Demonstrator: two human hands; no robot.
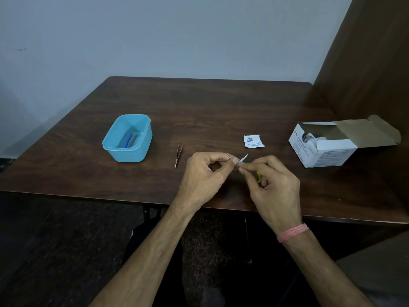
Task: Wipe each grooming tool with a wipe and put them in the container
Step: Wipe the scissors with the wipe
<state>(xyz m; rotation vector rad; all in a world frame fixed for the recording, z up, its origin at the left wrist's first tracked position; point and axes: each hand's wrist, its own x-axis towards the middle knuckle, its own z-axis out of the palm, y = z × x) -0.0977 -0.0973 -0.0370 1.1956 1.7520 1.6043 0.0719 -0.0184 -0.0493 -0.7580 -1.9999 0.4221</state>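
Above the table's front edge both my hands hold a small pair of scissors [243, 158] with yellow handles, its two thin blades spread in a V. My left hand [205, 176] pinches it near the pivot with thumb and fingertips. My right hand [272, 187] grips a yellow handle loop. Whether a wipe sits between the fingers is hidden. A pair of metal tweezers [178, 154] lies on the table left of my hands. The blue plastic container [141, 151] stands further left, with a blue tool and a grey one inside.
A torn white wipe packet [253, 141] lies behind my hands. An open white cardboard box [327, 154] of packets sits at the right, its flap folded back. The dark wooden table [199, 107] meets a wall at the back and a brown panel at the right.
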